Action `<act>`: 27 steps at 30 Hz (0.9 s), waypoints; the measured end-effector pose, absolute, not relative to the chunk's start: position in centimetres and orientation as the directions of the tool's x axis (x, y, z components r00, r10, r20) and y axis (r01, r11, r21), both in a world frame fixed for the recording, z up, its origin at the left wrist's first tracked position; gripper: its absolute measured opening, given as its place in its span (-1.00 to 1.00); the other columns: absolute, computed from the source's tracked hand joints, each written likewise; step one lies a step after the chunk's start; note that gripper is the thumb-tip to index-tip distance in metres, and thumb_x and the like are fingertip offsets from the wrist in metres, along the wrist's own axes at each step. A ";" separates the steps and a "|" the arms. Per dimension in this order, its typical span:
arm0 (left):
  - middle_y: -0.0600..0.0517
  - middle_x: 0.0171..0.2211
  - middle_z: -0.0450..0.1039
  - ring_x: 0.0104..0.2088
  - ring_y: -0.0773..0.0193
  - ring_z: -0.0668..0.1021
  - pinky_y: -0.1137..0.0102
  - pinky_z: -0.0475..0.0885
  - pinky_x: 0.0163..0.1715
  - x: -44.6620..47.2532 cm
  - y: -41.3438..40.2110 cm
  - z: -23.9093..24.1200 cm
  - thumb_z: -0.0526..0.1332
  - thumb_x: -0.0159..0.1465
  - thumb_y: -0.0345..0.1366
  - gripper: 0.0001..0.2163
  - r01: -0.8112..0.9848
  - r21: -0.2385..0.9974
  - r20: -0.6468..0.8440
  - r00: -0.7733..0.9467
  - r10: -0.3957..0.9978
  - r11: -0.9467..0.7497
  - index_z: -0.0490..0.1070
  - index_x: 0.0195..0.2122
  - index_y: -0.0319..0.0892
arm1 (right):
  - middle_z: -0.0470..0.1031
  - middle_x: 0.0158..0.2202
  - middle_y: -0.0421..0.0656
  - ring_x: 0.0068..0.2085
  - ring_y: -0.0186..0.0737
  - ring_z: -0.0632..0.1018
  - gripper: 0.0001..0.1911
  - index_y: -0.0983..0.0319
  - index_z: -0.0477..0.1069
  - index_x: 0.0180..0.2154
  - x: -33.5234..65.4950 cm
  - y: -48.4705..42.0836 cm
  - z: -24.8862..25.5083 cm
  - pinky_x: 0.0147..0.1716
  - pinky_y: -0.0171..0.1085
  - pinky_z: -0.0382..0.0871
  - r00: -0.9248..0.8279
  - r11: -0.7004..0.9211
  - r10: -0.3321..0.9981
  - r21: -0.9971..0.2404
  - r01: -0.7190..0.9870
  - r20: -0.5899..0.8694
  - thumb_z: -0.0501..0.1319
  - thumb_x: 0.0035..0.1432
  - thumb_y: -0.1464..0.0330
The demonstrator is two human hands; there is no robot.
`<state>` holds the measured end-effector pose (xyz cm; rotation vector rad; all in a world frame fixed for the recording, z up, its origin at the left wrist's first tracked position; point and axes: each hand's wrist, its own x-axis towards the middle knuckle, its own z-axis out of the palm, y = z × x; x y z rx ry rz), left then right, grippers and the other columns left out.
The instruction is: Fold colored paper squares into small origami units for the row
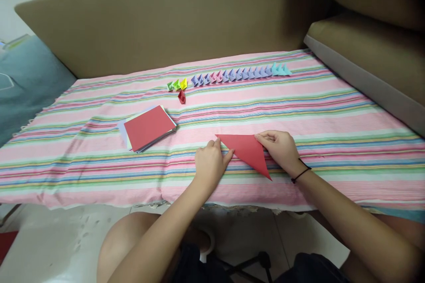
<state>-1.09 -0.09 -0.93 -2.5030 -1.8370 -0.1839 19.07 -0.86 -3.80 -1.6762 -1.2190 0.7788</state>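
A sheet of red paper (247, 148), folded into a triangle, lies between my two hands on the striped cloth. One sharp point reaches to the upper left and another points down toward me. My right hand (281, 147) pinches the upper right corner between thumb and fingers. At the left point, my left hand (210, 161) has its fingers curled at the tip, with the thumb against the lower slanting edge. A stack of coloured paper (149, 128), red sheet on top, rests to the left of my hands.
Small folded paper pieces stand in a long row (237, 75) toward the back. Green and yellow ones (177, 84) sit at its left, with a red one (181, 97) in front. A brown backrest (172, 17) rises behind; cushions (368, 53) are stacked at right.
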 end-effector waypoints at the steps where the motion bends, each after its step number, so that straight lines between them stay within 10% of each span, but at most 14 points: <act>1: -0.13 -0.22 0.52 -0.33 0.05 0.58 0.30 0.32 -0.39 -1.1 -0.1 -0.9 0.04 0.27 0.06 -0.47 0.954 0.039 0.106 0.290 0.951 -0.296 0.32 0.09 -0.25 | 0.62 -0.39 -0.05 -0.31 -0.06 0.61 -0.70 0.26 0.53 -0.42 19.1 -0.9 -3.8 -0.38 -0.24 0.45 0.318 -0.114 0.948 -0.915 0.387 0.016 0.22 -0.02 0.16; 11: -0.19 -0.21 0.46 -0.30 0.03 0.57 0.30 0.33 -0.38 -0.7 -0.3 -0.5 0.04 0.25 0.09 -0.39 0.972 0.004 0.063 0.234 0.970 -0.234 0.24 0.13 -0.36 | 0.62 -0.39 -0.07 -0.32 -0.06 0.61 -0.73 0.26 0.53 -0.43 19.0 -0.8 -3.8 -0.33 -0.23 0.45 0.332 -0.124 0.943 -0.908 0.401 0.018 0.23 -0.02 0.17; 18: -0.10 -0.24 0.43 -0.28 0.14 0.53 0.28 0.28 -0.30 -0.9 -0.6 -1.4 -0.07 0.38 -0.17 -0.66 0.868 -0.010 0.192 0.488 0.851 -0.496 0.38 0.02 -0.13 | 0.62 -0.40 -0.06 -0.32 -0.06 0.61 -0.72 0.26 0.53 -0.43 19.1 -0.8 -3.8 -0.35 -0.23 0.44 0.326 -0.116 0.945 -0.909 0.400 0.022 0.23 -0.01 0.17; 27: -0.09 -0.17 0.50 -0.30 0.07 0.57 0.30 0.31 -0.38 -1.5 0.3 -1.0 0.08 0.25 0.04 -0.50 0.943 0.100 0.117 0.304 0.945 -0.316 0.34 0.09 -0.19 | 0.61 -0.40 -0.07 -0.33 -0.07 0.61 -0.73 0.26 0.53 -0.43 19.1 -0.9 -3.9 -0.36 -0.24 0.43 0.326 -0.115 0.945 -0.904 0.411 0.029 0.23 0.00 0.18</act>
